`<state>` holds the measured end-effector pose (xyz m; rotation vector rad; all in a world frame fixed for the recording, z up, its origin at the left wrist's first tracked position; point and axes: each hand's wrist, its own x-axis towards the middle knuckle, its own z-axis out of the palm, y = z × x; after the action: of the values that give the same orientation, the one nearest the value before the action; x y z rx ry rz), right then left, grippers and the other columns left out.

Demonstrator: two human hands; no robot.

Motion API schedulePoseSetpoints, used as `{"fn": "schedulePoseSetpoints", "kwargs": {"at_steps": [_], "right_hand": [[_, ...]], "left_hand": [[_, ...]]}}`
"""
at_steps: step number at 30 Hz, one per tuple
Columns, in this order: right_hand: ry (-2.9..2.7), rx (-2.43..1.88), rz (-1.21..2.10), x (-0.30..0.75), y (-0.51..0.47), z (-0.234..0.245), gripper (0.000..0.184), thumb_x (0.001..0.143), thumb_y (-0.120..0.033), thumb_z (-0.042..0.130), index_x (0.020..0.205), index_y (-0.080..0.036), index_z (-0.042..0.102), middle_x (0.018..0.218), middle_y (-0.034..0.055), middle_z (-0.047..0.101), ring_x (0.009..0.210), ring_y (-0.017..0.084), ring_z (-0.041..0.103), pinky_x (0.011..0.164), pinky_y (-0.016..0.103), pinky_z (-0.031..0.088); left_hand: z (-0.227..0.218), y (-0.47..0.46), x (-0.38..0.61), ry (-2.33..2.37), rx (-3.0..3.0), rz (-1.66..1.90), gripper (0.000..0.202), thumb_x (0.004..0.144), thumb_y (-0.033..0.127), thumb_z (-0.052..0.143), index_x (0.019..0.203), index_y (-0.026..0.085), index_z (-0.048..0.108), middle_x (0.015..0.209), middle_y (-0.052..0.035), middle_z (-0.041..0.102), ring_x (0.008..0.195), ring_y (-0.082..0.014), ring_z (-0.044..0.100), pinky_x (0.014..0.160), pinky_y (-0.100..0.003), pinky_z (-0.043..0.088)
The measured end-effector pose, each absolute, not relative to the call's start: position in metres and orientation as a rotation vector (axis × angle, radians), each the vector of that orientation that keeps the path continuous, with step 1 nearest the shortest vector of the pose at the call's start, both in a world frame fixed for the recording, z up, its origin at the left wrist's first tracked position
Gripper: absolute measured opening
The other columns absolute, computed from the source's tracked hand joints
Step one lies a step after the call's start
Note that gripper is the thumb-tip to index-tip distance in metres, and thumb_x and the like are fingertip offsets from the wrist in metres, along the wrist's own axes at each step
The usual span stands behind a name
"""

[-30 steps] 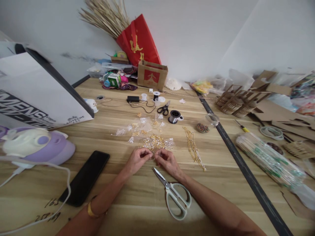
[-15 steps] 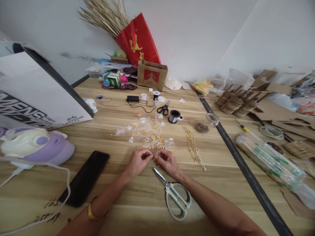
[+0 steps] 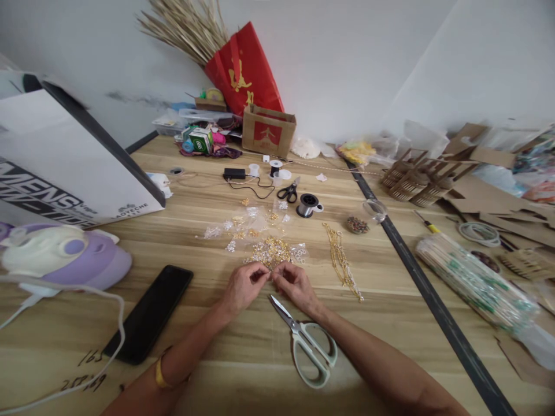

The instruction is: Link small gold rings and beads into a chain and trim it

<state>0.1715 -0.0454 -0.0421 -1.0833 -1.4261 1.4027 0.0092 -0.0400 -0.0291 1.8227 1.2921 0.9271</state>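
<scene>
Wood-grained worktop, backed at its far edge by a pale wall, and near its middle small gold and silver jewellery pieces are heaped. Just nearer the front edge, left hand and right hand are held almost tip to tip, fingers pinched; anything gripped is too tiny to be made out. Closer to that edge, white-handled scissors are laid.
</scene>
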Motion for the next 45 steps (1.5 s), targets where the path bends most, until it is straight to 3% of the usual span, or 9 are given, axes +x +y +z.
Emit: {"fn": "schedulePoseSetpoints", "kwargs": {"at_steps": [11,19,26,45], "right_hand": [[-1.431,-1.08,1.396,0.172,-0.045,-0.044,0.025,0.079,-0.039,0.061,0.074,-0.016,0.056,0.056,-0.005,0.048,0.046,0.007,0.043,0.045,0.019,0.035],[-1.24,-1.076,1.538,0.17,-0.042,-0.046,0.029,0.069,-0.039,0.073,0.078,-0.015,0.059,0.058,-0.0029,0.059,0.049,0.008,0.054,0.05,0.02,0.047],[-1.162,-0.938,1.582,0.17,-0.041,-0.048,0.033,0.064,-0.032,0.079,0.08,-0.017,0.055,0.057,-0.0051,0.061,0.049,0.008,0.057,0.049,0.017,0.047],[-1.282,-0.934,1.577,0.176,-0.039,-0.048,0.027,0.074,-0.038,0.072,0.084,-0.014,0.064,0.063,0.0003,0.066,0.054,0.01,0.062,0.052,0.02,0.052]], "left_hand": [[-0.033,-0.043,0.01,1.285,1.98,0.953,0.013,0.079,0.014,0.053,0.071,0.019,0.062,0.071,-0.003,0.064,0.067,-0.0152,0.057,0.064,-0.024,0.043],[-0.035,-0.042,0.007,1.244,2.159,0.978,0.015,0.081,0.011,0.051,0.072,0.018,0.061,0.072,-0.0039,0.064,0.069,-0.0156,0.058,0.066,-0.025,0.044],[-0.038,-0.041,0.006,1.175,2.246,1.06,0.015,0.083,0.008,0.052,0.074,0.016,0.062,0.073,-0.004,0.065,0.069,-0.0146,0.059,0.065,-0.024,0.046],[-0.039,-0.036,0.006,1.061,2.105,1.037,0.014,0.082,0.013,0.055,0.079,0.016,0.069,0.075,-0.0044,0.067,0.07,-0.0148,0.061,0.066,-0.024,0.048]]}}
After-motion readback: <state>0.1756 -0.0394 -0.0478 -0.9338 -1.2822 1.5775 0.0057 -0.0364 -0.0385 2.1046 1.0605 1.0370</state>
